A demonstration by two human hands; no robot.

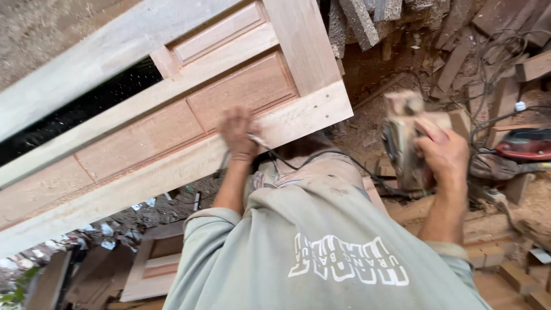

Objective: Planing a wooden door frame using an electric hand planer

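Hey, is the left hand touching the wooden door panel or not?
Touching: in the head view the left hand lies flat on the wooden door, no gap showing.

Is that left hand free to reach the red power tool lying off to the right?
Probably not easily. The left hand rests on the wooden door, while the red power tool lies beyond the right hand, which grips a blurred sander-like tool.

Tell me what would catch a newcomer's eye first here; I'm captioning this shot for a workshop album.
The pale, unfinished wooden panelled door slants across the upper left, and the left hand presses on its lower rail. To the right, the right hand holds a blurred, dusty handheld power tool off the door, its black cord trailing across the grey-green shirt. Scrap wood offcuts litter the ground behind.
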